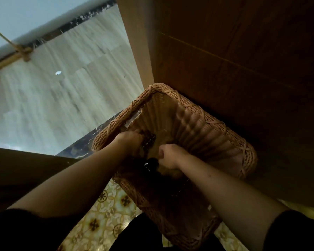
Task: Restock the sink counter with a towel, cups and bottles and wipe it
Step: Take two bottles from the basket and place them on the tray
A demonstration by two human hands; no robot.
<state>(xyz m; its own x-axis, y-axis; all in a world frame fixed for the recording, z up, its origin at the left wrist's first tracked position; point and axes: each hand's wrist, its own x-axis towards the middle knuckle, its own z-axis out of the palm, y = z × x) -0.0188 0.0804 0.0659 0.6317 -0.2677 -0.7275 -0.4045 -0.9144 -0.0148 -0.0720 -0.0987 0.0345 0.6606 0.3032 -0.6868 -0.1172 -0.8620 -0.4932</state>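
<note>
Step in hand: both hands are down in a wicker basket (198, 124) on the floor, seemingly fetching supplies for the sink counter; that is my reading, not something plainly shown.
Left hand: the left hand (130, 140) reaches in at the basket's near-left wall, fingers curled over something dark; what it holds I cannot make out.
Right hand: the right hand (170, 155) is closed in a fist just beside a dark round object (151, 163), perhaps a bottle cap; whether the fingers actually grip it is hidden.
Task's things: no towel, cup or clear bottle shows; whatever is being fetched lies deep in the basket's shadowed bottom.
Doing it well: lift items out straight up, one per hand, keeping them off the woven walls, and get a firm hold before raising, as the light is poor.
Around: a dark wooden cabinet (243, 60) stands against the basket's far side; patterned floor tiles (101, 211) lie under it; pale floorboards (62, 87) stretch to the left.
In the way: the cabinet crowds the basket, and the two forearms are close together, so the hands could knock each other coming out.
</note>
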